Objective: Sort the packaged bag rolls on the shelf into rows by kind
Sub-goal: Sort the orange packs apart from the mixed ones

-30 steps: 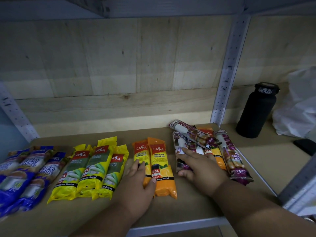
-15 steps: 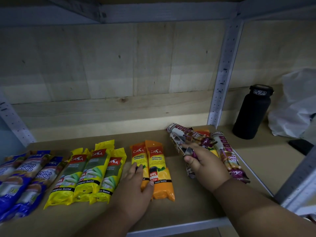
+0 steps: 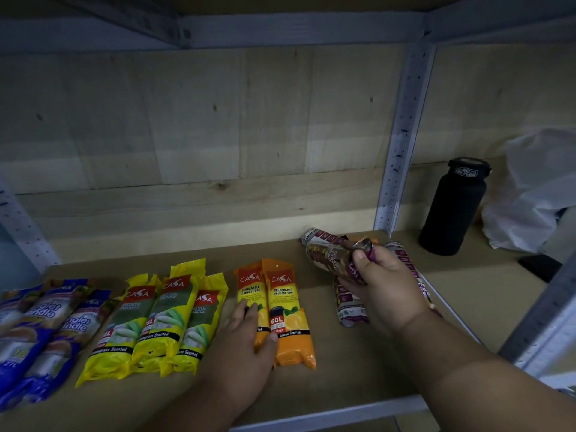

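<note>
On the brown shelf board (image 3: 358,378) lie rows of packaged bag rolls: blue packs (image 3: 40,332) at the far left, three yellow lemongrass packs (image 3: 162,322), then two orange lemon packs (image 3: 288,316). My left hand (image 3: 246,347) rests flat on the left orange pack. My right hand (image 3: 383,291) grips purple-and-white packs (image 3: 330,257) and holds them lifted and tilted above the board. More purple packs (image 3: 349,307) lie under and beside that hand, partly hidden; an orange pack edge peeks out behind them.
A perforated metal upright (image 3: 402,145) stands just behind the purple pile. On the neighbouring shelf to the right stand a black bottle (image 3: 452,210) and a white plastic bag (image 3: 536,194). Bare board lies behind the rows up to the wooden back wall.
My right hand has closed round purple packs and lifted them off the pile, toward the back. My left hand stays on the orange pack.
</note>
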